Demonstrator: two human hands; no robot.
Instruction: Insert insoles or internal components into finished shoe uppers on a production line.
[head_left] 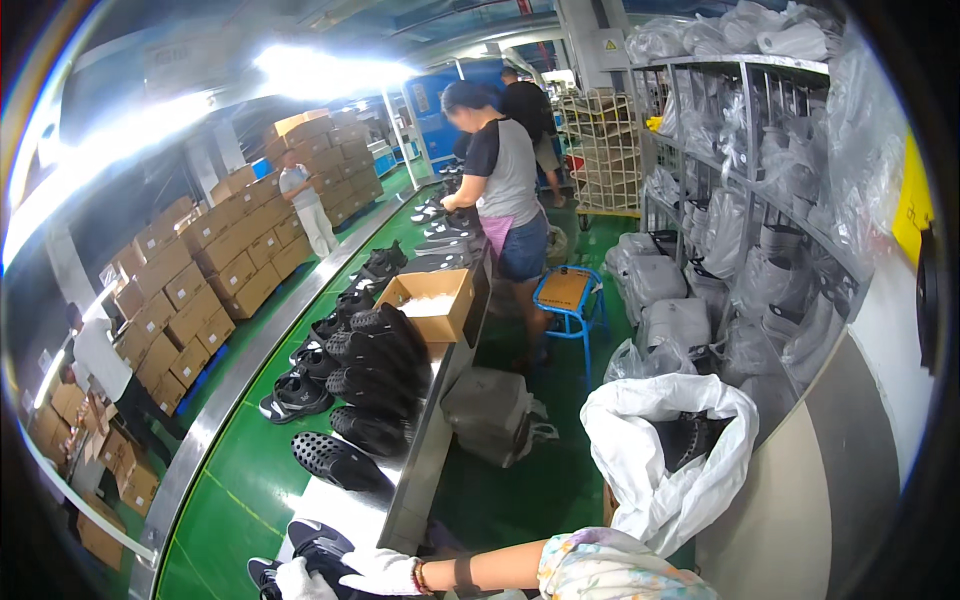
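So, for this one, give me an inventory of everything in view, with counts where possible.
Near shoe: at least one, dark, at the hands
Other shoes: many, mostly black, along bench and belt
Bench: one, silvery, centre
Belt: one, green, left of bench
Open carton: one, brown, on bench
White sack: one, white, lower right
Stool: one, blue and brown, mid-floor
Wrapped bundles: several, greyish, on floor
Rack: one, grey, right
Slatted trolley: one, pale, background
Stacked cartons: many, brown, left
Co-workers: at least four, varied clothing, background and left
Ceiling lights: several, white, upper left
Left hand: one, white-gloved, bottom
Right hand: one, white-gloved, bottom
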